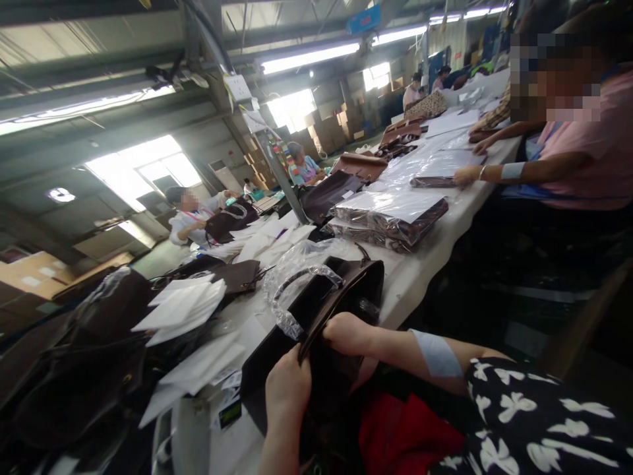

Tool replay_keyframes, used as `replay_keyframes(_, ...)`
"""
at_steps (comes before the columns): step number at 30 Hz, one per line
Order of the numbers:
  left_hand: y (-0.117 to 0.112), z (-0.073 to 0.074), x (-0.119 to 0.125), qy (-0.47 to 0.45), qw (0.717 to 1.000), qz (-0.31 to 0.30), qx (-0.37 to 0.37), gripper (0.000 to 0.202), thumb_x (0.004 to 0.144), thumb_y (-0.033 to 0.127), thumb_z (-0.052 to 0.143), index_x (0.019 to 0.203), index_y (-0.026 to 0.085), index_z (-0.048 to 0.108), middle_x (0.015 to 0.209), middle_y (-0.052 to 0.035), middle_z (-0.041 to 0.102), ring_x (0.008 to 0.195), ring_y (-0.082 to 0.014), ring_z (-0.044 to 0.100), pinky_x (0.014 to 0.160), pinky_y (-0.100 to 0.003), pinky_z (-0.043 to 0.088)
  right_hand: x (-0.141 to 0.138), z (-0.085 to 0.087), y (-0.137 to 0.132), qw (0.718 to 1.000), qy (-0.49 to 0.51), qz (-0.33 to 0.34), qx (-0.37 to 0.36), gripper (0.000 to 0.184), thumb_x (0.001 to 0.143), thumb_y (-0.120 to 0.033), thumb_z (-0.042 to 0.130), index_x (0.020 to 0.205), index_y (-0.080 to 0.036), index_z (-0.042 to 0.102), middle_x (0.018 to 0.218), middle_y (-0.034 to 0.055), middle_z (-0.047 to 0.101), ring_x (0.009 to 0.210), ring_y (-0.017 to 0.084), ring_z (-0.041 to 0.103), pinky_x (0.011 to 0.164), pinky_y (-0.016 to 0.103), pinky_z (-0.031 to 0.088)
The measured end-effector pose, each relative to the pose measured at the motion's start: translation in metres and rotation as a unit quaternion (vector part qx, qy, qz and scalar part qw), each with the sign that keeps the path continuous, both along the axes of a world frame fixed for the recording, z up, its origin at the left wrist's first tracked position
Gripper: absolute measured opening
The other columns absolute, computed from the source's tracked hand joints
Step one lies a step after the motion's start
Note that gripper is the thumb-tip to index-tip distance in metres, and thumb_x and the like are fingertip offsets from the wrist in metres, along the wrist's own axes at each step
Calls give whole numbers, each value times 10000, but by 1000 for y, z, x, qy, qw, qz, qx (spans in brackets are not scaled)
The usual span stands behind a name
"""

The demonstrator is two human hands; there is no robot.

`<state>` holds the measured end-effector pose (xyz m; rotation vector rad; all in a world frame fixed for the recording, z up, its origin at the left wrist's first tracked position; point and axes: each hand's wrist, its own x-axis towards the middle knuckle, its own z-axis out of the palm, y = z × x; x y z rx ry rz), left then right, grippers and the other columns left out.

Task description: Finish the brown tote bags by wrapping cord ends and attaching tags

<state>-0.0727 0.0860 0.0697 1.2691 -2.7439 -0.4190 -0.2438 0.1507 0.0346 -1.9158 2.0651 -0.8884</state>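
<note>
A dark brown handbag (267,369) sits tilted at the near edge of the table, its top facing me. Clear plastic wraps its looped handle (284,310), which leans to the left. My left hand (289,379) is closed on the bag's top edge at the near end. Farther along that same edge, my right hand (349,333) is closed with the fingers curled in, gripping the rim near the zipper line. The fingertips of both hands are partly hidden by the bag.
White paper sheets (185,303) and a heap of dark bags (74,376) lie to the left. Plastic-wrapped flat packs (390,218) are stacked ahead on the table (420,270). A metal post (281,175) rises beyond. A co-worker in pink (573,152) works at the right side.
</note>
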Motion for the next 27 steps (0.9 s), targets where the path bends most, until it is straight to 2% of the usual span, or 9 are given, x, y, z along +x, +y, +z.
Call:
replay_keyframes(3, 9, -7, 0, -4, 1000, 0, -2, 389, 906, 315, 378, 1179, 184, 623, 1074, -118, 711, 984, -253, 664, 808, -332, 461, -11, 43, -6, 997, 49, 15, -66, 257, 878, -382, 518, 936, -224, 713, 947, 47, 717, 907, 205, 637, 835, 298, 456)
replay_keyframes(5, 15, -12, 1, -6, 1000, 4, -6, 405, 899, 307, 396, 1222, 166, 595, 1113, -126, 698, 1006, -251, 656, 834, -333, 460, -33, 70, -26, 993, 71, -65, -74, 278, 906, -345, 481, 1043, -206, 680, 1042, 69, 696, 987, 207, 617, 880, 301, 437)
replay_keyframes(7, 19, -17, 2, -4, 1000, 5, -3, 413, 901, 308, 393, 1239, 165, 583, 1128, -125, 693, 1007, -248, 655, 841, -332, 459, -58, 87, -51, 986, 60, -153, 13, 310, 866, -310, 559, 1121, -155, 646, 1106, 116, 674, 1031, 228, 603, 870, 298, 441)
replay_keyframes(10, 22, -22, 5, 3, 1000, 8, 5, 407, 903, 322, 398, 1230, 177, 591, 1131, -115, 694, 1009, -234, 655, 851, -320, 455, -85, 94, -80, 978, 47, -165, 117, 298, 703, -284, 743, 916, -80, 709, 901, 153, 707, 866, 264, 646, 745, 301, 471)
replay_keyframes(13, 18, -23, 6, 10, 1000, 14, 11, 409, 904, 349, 403, 1223, 187, 600, 1127, -107, 699, 1016, -230, 653, 861, -314, 453, -93, 90, -78, 988, 10, -98, 118, 255, 629, -268, 783, 831, -118, 736, 716, 57, 688, 706, 192, 632, 651, 246, 450)
replay_keyframes(18, 5, -13, 6, 7, 999, 28, 24, 402, 896, 352, 397, 1183, 196, 631, 1098, -116, 710, 1024, -263, 652, 859, -347, 465, -86, 70, -6, 986, -139, -16, -90, 285, 742, -269, 663, 1002, -159, 703, 736, -10, 645, 591, 84, 518, 573, 192, 401)
replay_keyframes(21, -3, -5, 4, 4, 999, 32, 26, 408, 893, 365, 388, 1169, 203, 641, 1075, -117, 718, 1014, -280, 655, 846, -364, 467, -85, 43, 46, 976, -185, -24, -112, 221, 746, -292, 654, 908, -152, 708, 817, 29, 648, 621, 100, 533, 576, 214, 424)
replay_keyframes(24, -9, 1, 2, 8, 999, 25, 22, 401, 896, 394, 370, 1108, 239, 674, 1035, -102, 730, 966, -278, 667, 802, -357, 466, -82, 8, 86, 964, -226, -62, -128, 216, 751, -303, 636, 904, -176, 721, 1112, 102, 620, 934, 201, 599, 750, 286, 482)
replay_keyframes(27, -13, 5, 2, 5, 1000, 25, 12, 387, 887, 391, 385, 1079, 238, 684, 1029, -101, 730, 945, -263, 669, 781, -335, 461, -72, -21, 110, 904, -382, -153, -116, 382, 747, -355, 625, 1097, -207, 659, 1201, 119, 601, 944, 229, 618, 716, 316, 505)
